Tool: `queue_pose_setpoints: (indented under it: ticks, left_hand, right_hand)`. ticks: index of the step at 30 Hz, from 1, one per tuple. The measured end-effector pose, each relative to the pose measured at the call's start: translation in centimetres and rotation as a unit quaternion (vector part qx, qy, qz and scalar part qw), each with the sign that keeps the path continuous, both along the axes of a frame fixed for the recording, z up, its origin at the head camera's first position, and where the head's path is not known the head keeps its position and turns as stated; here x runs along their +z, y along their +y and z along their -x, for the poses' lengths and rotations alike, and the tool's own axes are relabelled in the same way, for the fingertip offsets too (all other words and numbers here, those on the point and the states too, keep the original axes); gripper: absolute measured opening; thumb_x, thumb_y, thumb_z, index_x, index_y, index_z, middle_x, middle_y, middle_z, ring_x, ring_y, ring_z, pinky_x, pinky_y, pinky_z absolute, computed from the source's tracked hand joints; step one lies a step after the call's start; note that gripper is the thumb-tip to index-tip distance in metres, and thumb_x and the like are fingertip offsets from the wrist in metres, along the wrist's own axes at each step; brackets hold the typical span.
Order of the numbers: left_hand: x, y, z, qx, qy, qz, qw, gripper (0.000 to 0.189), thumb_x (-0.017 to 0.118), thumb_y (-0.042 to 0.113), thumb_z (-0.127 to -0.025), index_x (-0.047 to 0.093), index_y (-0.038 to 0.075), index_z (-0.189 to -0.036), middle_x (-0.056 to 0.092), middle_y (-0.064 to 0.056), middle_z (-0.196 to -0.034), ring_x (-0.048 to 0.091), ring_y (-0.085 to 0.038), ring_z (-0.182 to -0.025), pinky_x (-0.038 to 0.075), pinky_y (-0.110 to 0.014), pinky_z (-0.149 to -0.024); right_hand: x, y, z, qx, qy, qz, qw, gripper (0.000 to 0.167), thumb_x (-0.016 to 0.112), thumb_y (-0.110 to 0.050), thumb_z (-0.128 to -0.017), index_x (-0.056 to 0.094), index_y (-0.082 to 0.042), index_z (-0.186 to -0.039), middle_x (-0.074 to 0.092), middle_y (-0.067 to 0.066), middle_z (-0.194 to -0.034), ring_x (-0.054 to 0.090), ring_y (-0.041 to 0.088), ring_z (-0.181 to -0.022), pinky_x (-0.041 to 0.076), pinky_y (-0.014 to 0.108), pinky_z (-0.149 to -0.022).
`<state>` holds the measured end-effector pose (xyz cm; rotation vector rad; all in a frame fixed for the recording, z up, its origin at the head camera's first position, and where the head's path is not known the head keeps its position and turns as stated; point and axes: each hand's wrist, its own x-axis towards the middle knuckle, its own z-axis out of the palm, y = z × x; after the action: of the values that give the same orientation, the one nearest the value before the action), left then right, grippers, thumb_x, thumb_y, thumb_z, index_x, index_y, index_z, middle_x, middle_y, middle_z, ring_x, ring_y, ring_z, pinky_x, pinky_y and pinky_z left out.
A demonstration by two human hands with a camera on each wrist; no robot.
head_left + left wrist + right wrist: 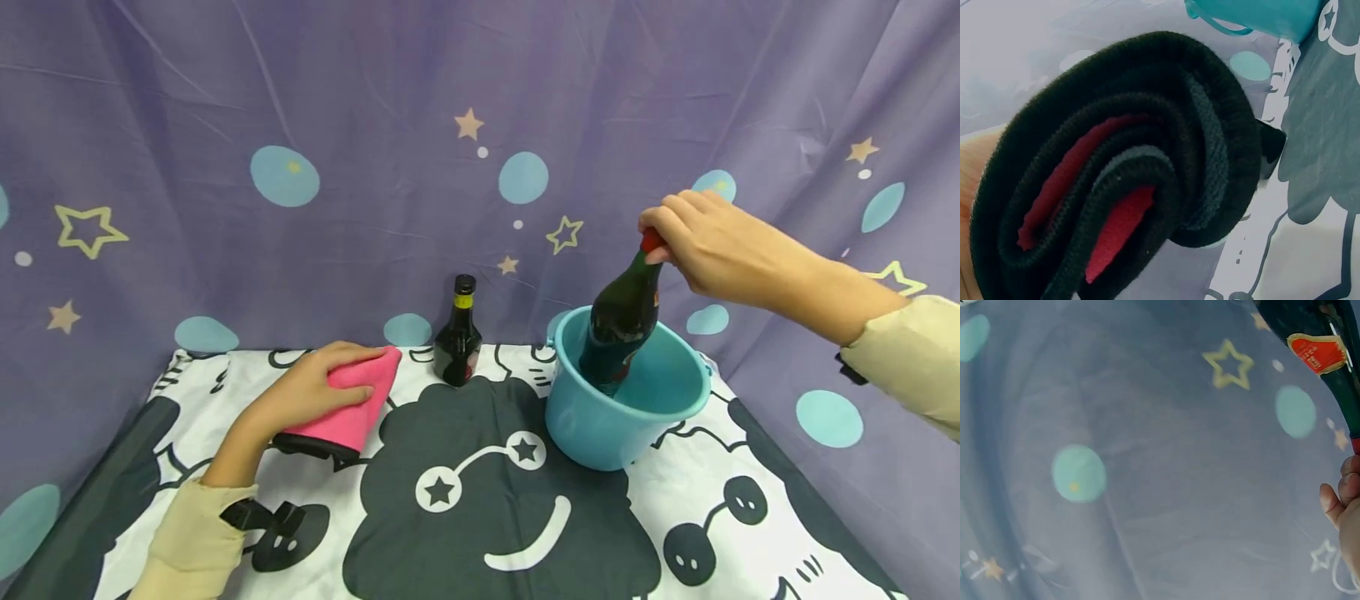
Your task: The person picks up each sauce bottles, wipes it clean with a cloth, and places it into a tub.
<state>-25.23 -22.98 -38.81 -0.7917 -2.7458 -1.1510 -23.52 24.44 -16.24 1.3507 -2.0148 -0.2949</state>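
Observation:
My left hand grips a rolled pink cloth with a black edge, at the left of the table. The left wrist view shows the roll end-on, its black edging spiralling round pink layers. With my right hand I hold a dark green glass bottle by its red cap. The bottle tilts, its lower end inside a light blue bucket and its base hidden there. A red and gold label on its neck appears in the right wrist view.
A smaller dark bottle with a black cap and yellow neck band stands upright at the back, between the cloth and the bucket. Behind the table hangs a purple curtain. A black-and-white cartoon cloth covers the table.

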Motion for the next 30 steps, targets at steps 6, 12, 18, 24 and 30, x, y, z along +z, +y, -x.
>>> queue_pose_setpoints:
  ticks: [6,12,18,24,30]
  left_hand:
    - [0.4,-0.7,-0.5,0.008,-0.006,-0.003,0.9999,0.056,0.077,0.02,-0.089,0.062,0.018,-0.143,0.06,-0.016,-0.138,0.058,-0.032,-0.119,0.047,-0.047,-0.094]
    - [0.0,-0.6,-0.6,0.006,-0.006,-0.004,1.0,0.056,0.077,0.018,-0.088,0.062,0.018,-0.143,0.06,-0.016,-0.136,0.059,-0.031,-0.116,0.047,-0.045,-0.092]
    - [-0.2,-0.1,-0.6,0.001,-0.006,0.001,1.0,0.056,0.077,0.019,-0.088,0.062,0.019,-0.142,0.061,-0.014,-0.137,0.058,-0.031,-0.119,0.047,-0.047,-0.094]
    - [-0.4,0.2,-0.5,0.0,-0.002,0.009,1.0,0.056,0.077,0.019,-0.087,0.063,0.02,-0.142,0.062,-0.013,-0.137,0.059,-0.03,-0.118,0.047,-0.047,-0.095]
    - [-0.7,0.4,-0.7,-0.007,0.003,0.005,1.0,0.054,0.078,0.019,-0.088,0.064,0.017,-0.14,0.062,-0.016,-0.136,0.06,-0.033,-0.12,0.048,-0.05,-0.097]
  right_hand:
    - [-3.6,0.7,0.9,-0.021,-0.054,-0.006,0.9983,0.051,0.026,-0.04,-0.11,0.055,0.003,-0.107,0.053,0.009,-0.084,0.048,0.026,-0.075,0.043,0.043,-0.072]
    - [-6.8,1.0,1.2,-0.054,-0.099,-0.034,0.993,0.041,0.034,-0.036,-0.109,0.054,0.0,-0.112,0.054,0.006,-0.09,0.051,0.024,-0.083,0.046,0.044,-0.079]
    - [-9.1,1.0,1.5,-0.059,-0.11,-0.056,0.9906,0.031,0.047,-0.032,-0.106,0.055,-0.003,-0.108,0.054,0.005,-0.089,0.052,0.023,-0.085,0.046,0.04,-0.08]
    - [-10.7,0.6,1.7,-0.069,-0.119,-0.065,0.9884,0.025,0.072,-0.021,-0.092,0.056,-0.006,-0.104,0.054,0.003,-0.088,0.051,0.02,-0.085,0.046,0.037,-0.08]
    - [-11.3,0.8,1.9,-0.071,-0.121,-0.065,0.988,0.025,0.074,-0.018,-0.09,0.056,-0.007,-0.104,0.054,0.002,-0.088,0.052,0.019,-0.085,0.047,0.036,-0.079]
